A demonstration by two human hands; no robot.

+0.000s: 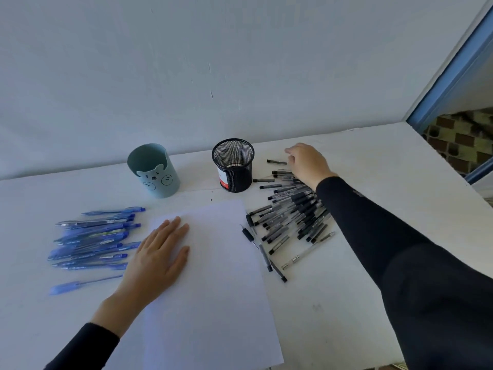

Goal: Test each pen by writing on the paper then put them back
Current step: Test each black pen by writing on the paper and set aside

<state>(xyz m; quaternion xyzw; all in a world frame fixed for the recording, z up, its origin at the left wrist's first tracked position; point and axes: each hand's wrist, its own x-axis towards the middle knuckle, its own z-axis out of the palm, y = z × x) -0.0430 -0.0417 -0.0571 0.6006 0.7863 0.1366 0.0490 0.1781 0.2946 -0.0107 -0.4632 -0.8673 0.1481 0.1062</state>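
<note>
White table (pixel 346 303): one paper (pixel 213 289), two cups (pixel 154 170); left hand (pixel 157 259) fingers (pixel 173 231) flat on paper; right hand (pixel 306 164) grip unclear.

A: What is the person wearing?

B: 2 long black sleeves. The left sleeve (pixel 85 348), at 7 o'clock in the view, is plain matte black and ends in a snug cuff at the wrist.

A: And the other?

B: The right sleeve (pixel 400 263), coming in from 4 o'clock, is the same close-fitting black fabric, with a smooth hem at the wrist. A small faint mark shows on its forearm, too small to read, and a soft crease crosses it near the elbow.

A: The hands?

B: The left hand (pixel 157 255) and right hand (pixel 306 162) are both bare beyond the cuffs.
</note>
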